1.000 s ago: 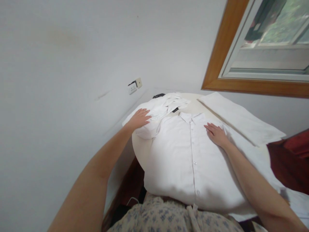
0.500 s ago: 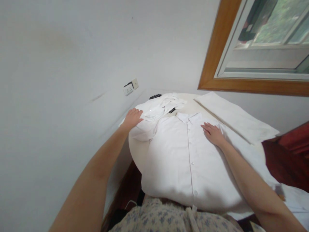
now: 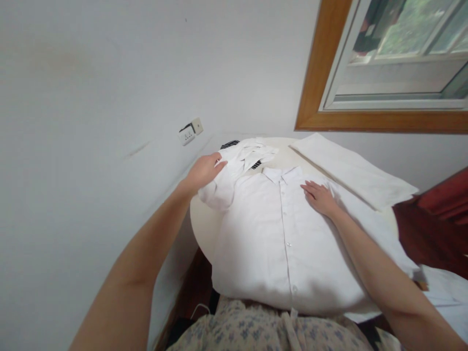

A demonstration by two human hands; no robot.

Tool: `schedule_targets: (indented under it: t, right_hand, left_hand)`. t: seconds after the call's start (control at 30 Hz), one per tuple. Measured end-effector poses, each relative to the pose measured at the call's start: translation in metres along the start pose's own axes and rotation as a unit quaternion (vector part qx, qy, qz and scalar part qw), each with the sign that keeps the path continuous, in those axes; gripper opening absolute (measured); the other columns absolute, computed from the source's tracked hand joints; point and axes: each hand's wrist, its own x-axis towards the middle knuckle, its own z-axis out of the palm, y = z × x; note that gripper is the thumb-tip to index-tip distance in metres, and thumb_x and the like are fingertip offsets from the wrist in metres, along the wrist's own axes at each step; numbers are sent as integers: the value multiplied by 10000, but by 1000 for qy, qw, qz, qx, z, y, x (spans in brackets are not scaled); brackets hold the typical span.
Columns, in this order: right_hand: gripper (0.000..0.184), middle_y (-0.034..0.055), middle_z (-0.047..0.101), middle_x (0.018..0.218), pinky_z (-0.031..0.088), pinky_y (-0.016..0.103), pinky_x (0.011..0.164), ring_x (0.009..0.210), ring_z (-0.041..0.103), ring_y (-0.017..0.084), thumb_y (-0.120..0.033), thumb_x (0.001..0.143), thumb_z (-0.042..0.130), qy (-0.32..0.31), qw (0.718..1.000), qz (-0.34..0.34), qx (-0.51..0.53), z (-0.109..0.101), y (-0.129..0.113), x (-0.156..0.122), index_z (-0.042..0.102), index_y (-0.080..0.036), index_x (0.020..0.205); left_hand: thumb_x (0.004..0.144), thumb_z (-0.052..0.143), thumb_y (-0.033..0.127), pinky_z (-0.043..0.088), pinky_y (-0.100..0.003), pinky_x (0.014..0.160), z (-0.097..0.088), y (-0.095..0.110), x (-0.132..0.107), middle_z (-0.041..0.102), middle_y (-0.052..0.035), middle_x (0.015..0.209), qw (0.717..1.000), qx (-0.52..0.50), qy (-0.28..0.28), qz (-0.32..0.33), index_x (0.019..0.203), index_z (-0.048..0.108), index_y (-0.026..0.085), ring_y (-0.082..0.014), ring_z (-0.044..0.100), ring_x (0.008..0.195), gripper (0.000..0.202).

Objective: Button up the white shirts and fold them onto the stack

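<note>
A white button-up shirt (image 3: 252,234) lies front side up, its collar pointing away from me and its buttons down the middle. My left hand (image 3: 207,171) is at the shirt's left sleeve, with fingers curled over the cloth and the thumb apart; part of the sleeve is hidden under it. Flat on the right side of the chest, below the collar, rests my right hand (image 3: 319,196), fingers stretched out. Just beyond the left sleeve is a crumpled heap of white cloth (image 3: 252,152).
Beneath the shirt is a round pale table (image 3: 203,226), close against the wall. A folded white cloth (image 3: 351,168) lies at the back right. Black striped fabric (image 3: 230,145) shows behind the heap. A wall socket (image 3: 187,136) and a wood-framed window (image 3: 380,121) are above.
My left hand has shifted slightly right and inward, and the sleeve cloth has bunched with it. My right hand stays on the chest. The view has tilted a little.
</note>
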Motion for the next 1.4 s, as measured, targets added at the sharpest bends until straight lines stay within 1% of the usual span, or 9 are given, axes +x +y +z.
schedule_targets:
  t: [0.13,0.27,0.43,0.47,0.53,0.7,0.9,1.17,1.4]
  right_hand:
    - [451,71,469,1458,307,551,1097,1369,386,265,-322,954,330,-3,1000,5,6,-1,-1,0,547,-249,1343]
    - [457,78,454,1468,295,558,1100,1373,379,268,-323,957,324,-9,1000,4,10,-3,-2,0,544,-234,1347]
    - [442,67,459,1466,297,552,1100,1374,379,257,-321,962,327,-3,1000,8,16,-3,-3,0,547,-251,1339]
    - [439,67,459,1466,300,555,1098,1373,381,260,-320,961,333,-2,1000,9,16,-3,-3,0,548,-252,1338]
    - [434,68,454,1470,303,559,1094,1373,380,264,-318,961,345,-4,1000,4,19,-2,-1,0,544,-254,1342]
    - [421,71,461,1464,298,569,1091,1368,385,272,-327,956,375,-7,1000,-3,26,-2,1,1,554,-263,1331]
    - [377,73,637,1273,394,446,1038,1203,546,249,-361,931,415,40,993,-28,107,-14,-9,3,680,-243,1171]
    - [478,66,703,932,467,331,786,868,619,224,-527,938,378,21,967,4,254,-24,-43,8,710,-218,1091]
    - [457,29,640,826,422,281,685,754,582,190,-610,779,596,9,972,81,221,-7,-53,13,715,-224,992]
  left_hand:
    - [901,477,443,438,-284,763,-7,45,7,678,-61,931,996,-84,-37,-19,974,626,162,-207,609,877,327]
    - [883,515,435,477,-293,733,9,92,6,674,-39,883,965,-237,-105,-44,899,601,178,-203,636,837,271]
    - [922,474,427,526,-299,648,56,147,-15,683,-40,783,816,-482,-310,-78,965,478,201,-163,672,665,230]
    - [924,471,436,529,-293,640,65,154,-20,690,-49,807,806,-491,-324,-70,966,467,201,-157,676,657,239]
    - [921,467,457,518,-276,619,80,159,-27,696,-56,843,835,-458,-303,-26,937,483,202,-145,671,632,256]
    - [919,442,317,479,-315,745,87,130,-24,701,-63,855,971,-205,-80,92,881,598,209,-200,653,816,194]
    - [902,426,236,405,-388,928,104,69,-9,673,-96,942,994,-66,60,70,962,643,170,-237,573,942,234]
    - [892,500,391,429,-369,880,120,43,-17,612,-104,962,997,-32,72,-22,985,601,192,-249,560,937,242]
    - [895,362,616,425,-318,663,109,40,-26,683,-86,785,979,-34,-37,-197,813,614,209,-251,635,781,486]
